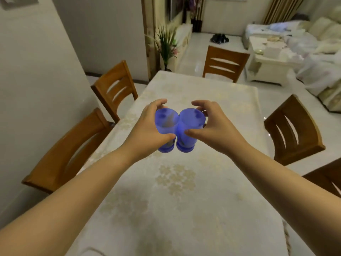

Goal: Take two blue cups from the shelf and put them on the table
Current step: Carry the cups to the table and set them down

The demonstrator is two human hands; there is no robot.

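Around the table [184,209]: four wooden chairs stand at its edges, two along the left edge, one at the far end and one along the right edge.
Table: a pale flowered cloth covers it, and you have both arms stretched out over its middle.
Left hand [147,132]: it is wrapped around the left blue cup [165,126], thumb at the near side and fingers curled over the far rim.
Right hand [212,126]: it grips the right blue cup [190,124] the same way.
Cups: both are upright, sides touching, near the middle of the table, well in from every edge; you cannot tell from here whether their bases already rest on the cloth.
Stage, as I judge it: you are at the set-down, with the release left to do.
Risk: the cups are tall and narrow, so letting go before the bases sit flat could tip one into the other.
Risk: fingers hooked over a rim could drag a cup over as you withdraw.
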